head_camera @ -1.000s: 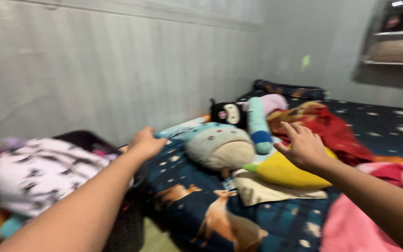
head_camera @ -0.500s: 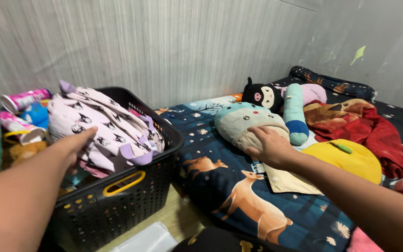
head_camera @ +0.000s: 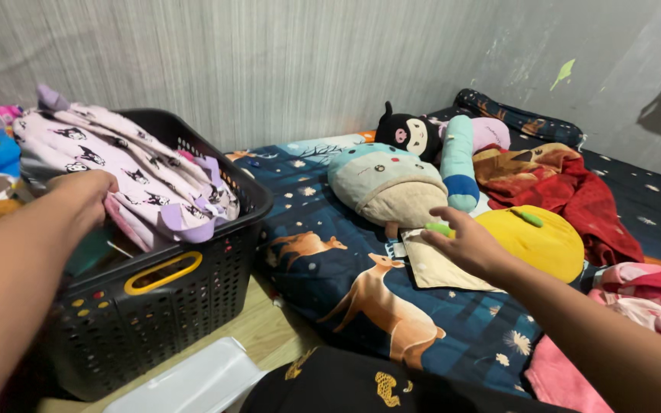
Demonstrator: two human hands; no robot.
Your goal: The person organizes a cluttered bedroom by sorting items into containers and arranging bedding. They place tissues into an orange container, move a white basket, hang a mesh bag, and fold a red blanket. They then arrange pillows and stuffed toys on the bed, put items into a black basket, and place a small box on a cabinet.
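Pink patterned garment (head_camera: 131,180) lies heaped on top of the black laundry basket (head_camera: 162,306), on the floor beside the bed's left edge. Left hand (head_camera: 82,191) rests on the heap's near side, fingers curled down into the cloth; whether they pinch a fold cannot be told. Judged light, soft, limp; best gathered by a bunched fold. Right hand (head_camera: 468,245) hovers over the bed (head_camera: 323,268), fingers loosely spread, holding nothing, just beside the yellow pillow (head_camera: 537,245) and a grey plush (head_camera: 384,183).
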